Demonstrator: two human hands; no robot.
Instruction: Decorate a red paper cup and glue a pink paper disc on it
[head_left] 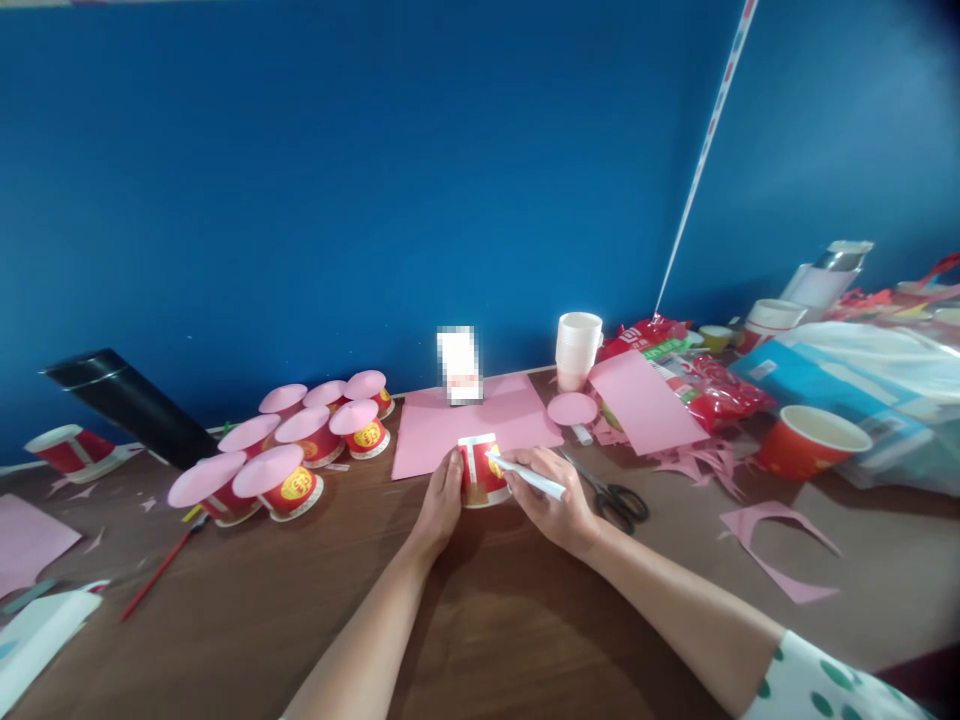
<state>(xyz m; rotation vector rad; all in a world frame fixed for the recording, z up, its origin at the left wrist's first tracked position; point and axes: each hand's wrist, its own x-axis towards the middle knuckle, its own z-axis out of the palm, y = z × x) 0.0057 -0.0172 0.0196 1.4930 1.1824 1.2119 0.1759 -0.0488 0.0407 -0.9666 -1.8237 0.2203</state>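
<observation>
A red paper cup (pixel 474 478) with white strips stands upside down on the wooden table in front of me. My left hand (pixel 441 500) grips the cup's left side, fingers closed against it. In my right hand (pixel 556 500) is a slim white pen (pixel 534 474), its tip at the cup's upper right side; the fingers also lie close to the cup's right edge. Behind the cup lies a large pink paper sheet (pixel 427 437). A pink paper disc (pixel 572 409) and black-handled scissors (pixel 621 503) lie to the right.
On the left stand several upturned red cups topped with pink discs (pixel 268 470), a leaning black bottle (pixel 135 405) and a red stick (pixel 161 570). At right are stacked white cups (pixel 578 350), red packets (pixel 720 390), an orange cup (pixel 814 442) and pink scraps (pixel 780 570). A blue wall (pixel 375 200) rises behind.
</observation>
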